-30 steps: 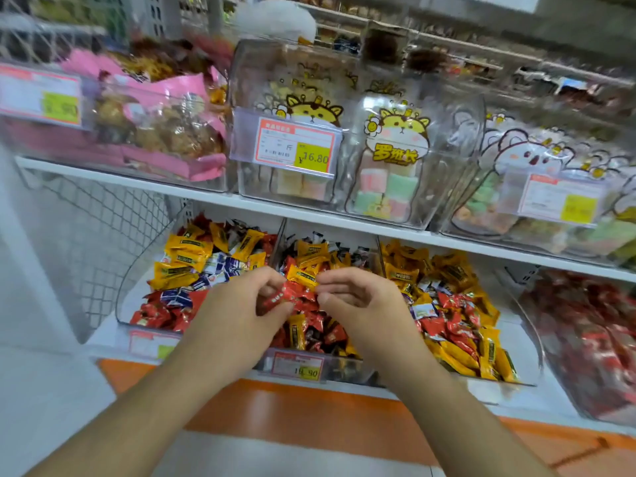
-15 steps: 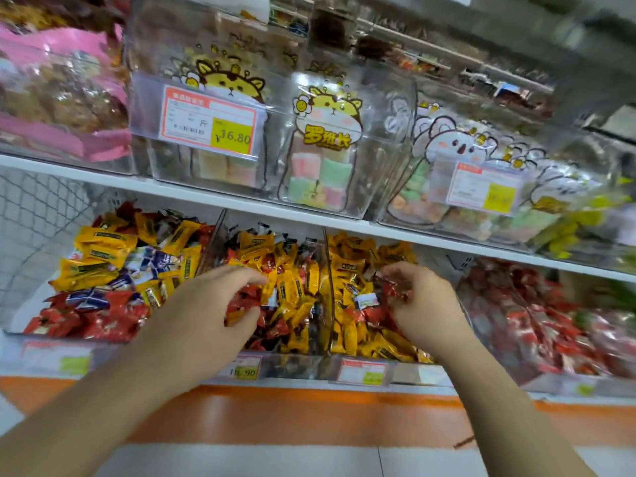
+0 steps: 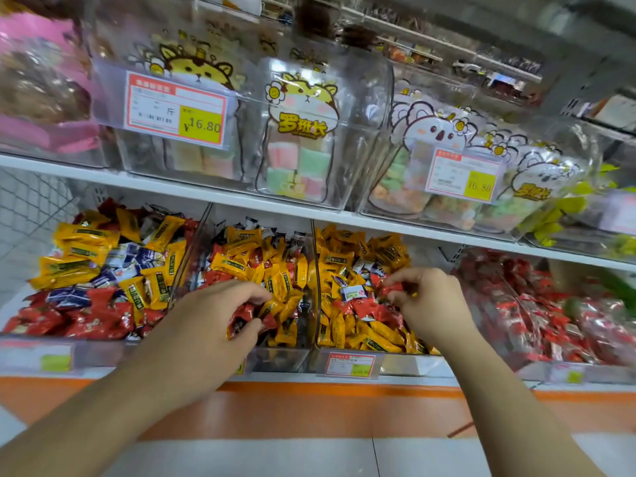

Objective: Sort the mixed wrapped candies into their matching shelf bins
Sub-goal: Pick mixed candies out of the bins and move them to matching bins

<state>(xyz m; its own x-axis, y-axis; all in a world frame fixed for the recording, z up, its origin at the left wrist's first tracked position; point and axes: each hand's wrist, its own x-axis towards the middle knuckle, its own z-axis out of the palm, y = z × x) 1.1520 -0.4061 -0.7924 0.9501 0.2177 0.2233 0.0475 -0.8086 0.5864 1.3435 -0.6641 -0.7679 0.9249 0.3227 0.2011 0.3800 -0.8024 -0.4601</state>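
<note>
My left hand pinched a red candy over the middle bin; my right hand pinched another red one at centre right; best lift both clear, then drop them in the red bin, lower right.

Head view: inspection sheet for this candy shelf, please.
Surface: lower shelf, white with orange edge, holds clear bins.
Job's things: left bin, middle bin, right bin, each mixing yellow, red and blue-white candies.
Clutter: price tag on right bin.
Hands: left hand grips red candy in middle bin; right hand pinches red piece over right bin.
Cables: nothing seen.
Surroundings: upper shelf bags, tagged 16.80.
</note>
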